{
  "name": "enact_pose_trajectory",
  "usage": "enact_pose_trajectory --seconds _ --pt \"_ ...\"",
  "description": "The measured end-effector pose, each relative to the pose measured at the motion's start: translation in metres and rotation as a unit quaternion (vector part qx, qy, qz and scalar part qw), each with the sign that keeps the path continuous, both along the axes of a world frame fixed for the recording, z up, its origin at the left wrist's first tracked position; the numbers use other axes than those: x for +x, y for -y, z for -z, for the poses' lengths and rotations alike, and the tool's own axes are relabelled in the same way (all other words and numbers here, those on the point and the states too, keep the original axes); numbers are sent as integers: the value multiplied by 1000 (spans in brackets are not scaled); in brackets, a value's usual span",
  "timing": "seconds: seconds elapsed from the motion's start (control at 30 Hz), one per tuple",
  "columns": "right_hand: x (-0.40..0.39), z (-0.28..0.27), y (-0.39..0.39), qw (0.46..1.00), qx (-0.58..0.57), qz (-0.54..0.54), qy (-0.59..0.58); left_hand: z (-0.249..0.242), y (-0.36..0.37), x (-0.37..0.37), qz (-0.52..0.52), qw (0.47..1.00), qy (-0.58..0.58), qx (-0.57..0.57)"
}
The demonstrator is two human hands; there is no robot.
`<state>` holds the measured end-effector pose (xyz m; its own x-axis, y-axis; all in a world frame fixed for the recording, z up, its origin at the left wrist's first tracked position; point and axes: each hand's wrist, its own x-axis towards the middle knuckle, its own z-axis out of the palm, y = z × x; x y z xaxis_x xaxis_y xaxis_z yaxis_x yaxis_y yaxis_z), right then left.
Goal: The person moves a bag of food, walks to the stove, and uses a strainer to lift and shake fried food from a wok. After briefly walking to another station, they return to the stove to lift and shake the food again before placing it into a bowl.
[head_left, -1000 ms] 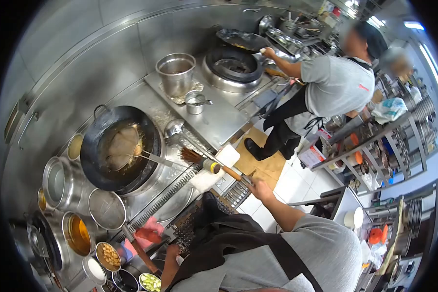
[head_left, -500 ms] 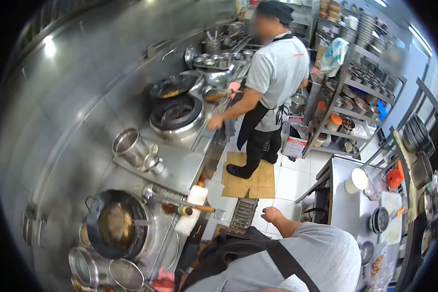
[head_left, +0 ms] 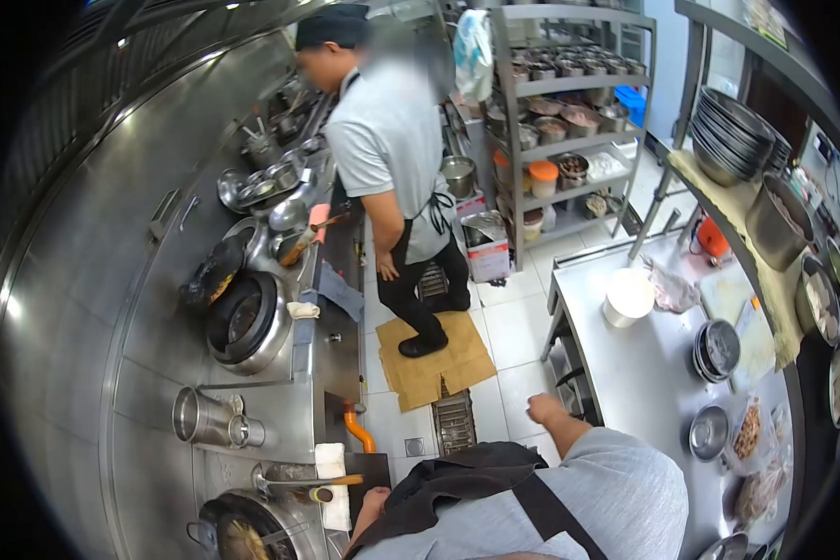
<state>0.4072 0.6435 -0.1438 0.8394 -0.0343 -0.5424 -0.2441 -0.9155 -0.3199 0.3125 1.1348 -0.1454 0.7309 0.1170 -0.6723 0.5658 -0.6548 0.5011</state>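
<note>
My left hand [head_left: 373, 504] hangs low by the dark apron, close to the edge of the stove counter; its fingers are mostly hidden. Nearest to it is a folded white cloth [head_left: 333, 513] on that edge. A ladle with a wooden handle [head_left: 342, 480] lies across the cloth beside a small bottle with a yellow ring [head_left: 321, 495]. Past them, a wok [head_left: 213, 511] holds pale food in liquid, partly cut off below. My right hand [head_left: 544, 409] is held out over the floor, its fingers curled in, near the steel table [head_left: 607, 373], with nothing visible in it.
A co-worker [head_left: 387, 159] stands ahead on flattened cardboard [head_left: 467, 350]. A floor drain grate [head_left: 455, 420] runs toward me. Steel pots [head_left: 201, 417] stand on the stove counter. On the right table are a white tub [head_left: 629, 297], bowls [head_left: 709, 432] and bagged food [head_left: 749, 431]. Behind stands a loaded rack [head_left: 579, 140].
My view has swung to the right, so the wok sits lower and more of the right table shows. My left hand has come into view. The co-worker's arm has drawn back from the counter.
</note>
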Motion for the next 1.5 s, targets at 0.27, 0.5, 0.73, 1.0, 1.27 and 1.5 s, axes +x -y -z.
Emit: enact_pose_trajectory --seconds 0.27,0.5,0.73,1.0,1.27,1.5 --pt "-55 48 42 991 -20 128 -28 1 -1 49 -36 997 -63 10" --pt "-34 73 -17 999 19 -30 -6 58 -21 16 -4 997 -72 22" --pt "41 10 -34 997 23 -69 14 123 -49 -26 78 990 -70 93" --pt "28 5 -1 1000 -26 0 -18 139 -43 -39 112 986 -58 110" --pt "-20 -8 1 1000 -4 -6 -4 150 -36 -22 140 982 -40 124" --pt "-2 -5 1 999 -14 -51 11 148 -26 -9 160 976 -52 136"
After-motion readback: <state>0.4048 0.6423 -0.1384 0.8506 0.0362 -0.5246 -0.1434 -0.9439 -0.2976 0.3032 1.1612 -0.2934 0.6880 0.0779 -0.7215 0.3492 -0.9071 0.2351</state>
